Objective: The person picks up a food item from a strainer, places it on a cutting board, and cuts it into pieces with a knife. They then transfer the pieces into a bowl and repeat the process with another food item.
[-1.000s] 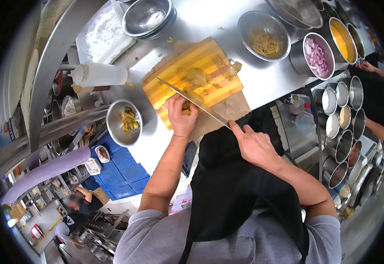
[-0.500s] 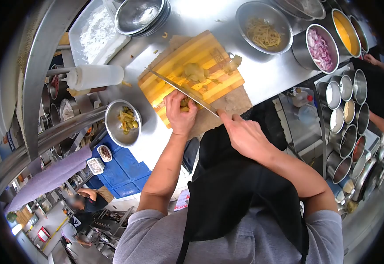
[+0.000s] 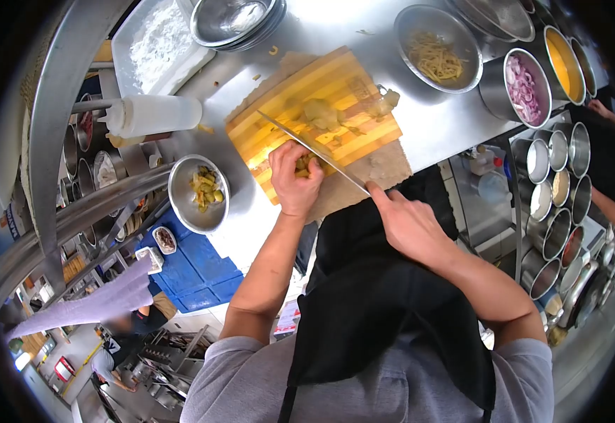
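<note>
A knife (image 3: 316, 151) lies slantwise over a yellow striped cutting board (image 3: 353, 70), its tip toward the far left. My right hand (image 3: 410, 220) grips its handle, index finger stretched along the top. Close beside the blade, my left hand (image 3: 295, 180) is curled with bent fingers around yellow-green vegetable pieces (image 3: 303, 167), partly hidden by the fingers. Beyond the blade, a larger pale green piece (image 3: 321, 115) rests on the board. Another pale piece (image 3: 383, 103) is at the board's right end. Brown paper or cloth (image 3: 385, 169) shows under the board.
Left of the board stands a metal bowl (image 3: 181, 201) of chopped yellow-green pieces. Near it lies a squeeze bottle (image 3: 156, 116). Behind are stacked bowls (image 3: 212, 25), a bowl of strips (image 3: 410, 67) and a pot of sliced onions (image 3: 491, 88). Other people are at the right edge and lower left.
The knife and my right hand have drawn back to the right. My left hand keeps its hold on the pieces. The whole view has shifted slightly.
</note>
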Demonstrator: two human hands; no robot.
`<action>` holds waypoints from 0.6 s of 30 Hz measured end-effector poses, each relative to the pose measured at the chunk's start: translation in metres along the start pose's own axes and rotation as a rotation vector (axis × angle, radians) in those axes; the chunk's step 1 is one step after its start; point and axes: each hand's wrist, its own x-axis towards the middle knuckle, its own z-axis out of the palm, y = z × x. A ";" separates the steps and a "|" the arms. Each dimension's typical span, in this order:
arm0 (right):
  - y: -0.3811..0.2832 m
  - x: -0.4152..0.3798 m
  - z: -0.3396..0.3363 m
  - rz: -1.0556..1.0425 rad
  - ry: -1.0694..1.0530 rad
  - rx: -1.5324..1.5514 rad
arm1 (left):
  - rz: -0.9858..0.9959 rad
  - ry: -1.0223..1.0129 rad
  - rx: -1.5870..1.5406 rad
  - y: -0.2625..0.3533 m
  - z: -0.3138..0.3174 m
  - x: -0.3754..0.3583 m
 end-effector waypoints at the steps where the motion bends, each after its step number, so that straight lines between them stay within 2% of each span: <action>1: -0.001 0.014 0.004 -0.030 0.024 -0.004 | 0.010 -0.002 -0.008 -0.001 0.000 0.000; 2: 0.000 0.032 0.010 -0.030 0.023 -0.003 | 0.019 -0.005 -0.015 -0.001 0.000 -0.001; 4: -0.004 0.062 0.020 -0.158 0.178 -0.018 | 0.008 -0.007 -0.017 0.000 -0.001 -0.002; 7: -0.017 0.069 0.018 -0.087 0.169 -0.036 | 0.007 -0.005 -0.011 0.001 -0.002 -0.002; 14: -0.003 0.073 0.010 -0.131 0.173 -0.047 | 0.037 -0.002 0.001 -0.003 -0.001 -0.002; 15: 0.000 0.073 0.003 -0.117 0.114 -0.023 | 0.048 0.004 0.002 0.004 -0.005 0.002; 17: 0.005 0.072 -0.005 -0.111 0.074 -0.013 | -0.236 0.003 -0.220 0.020 -0.011 0.010; 18: 0.004 0.068 -0.008 -0.112 0.079 -0.010 | -0.230 0.002 -0.218 0.027 -0.018 0.020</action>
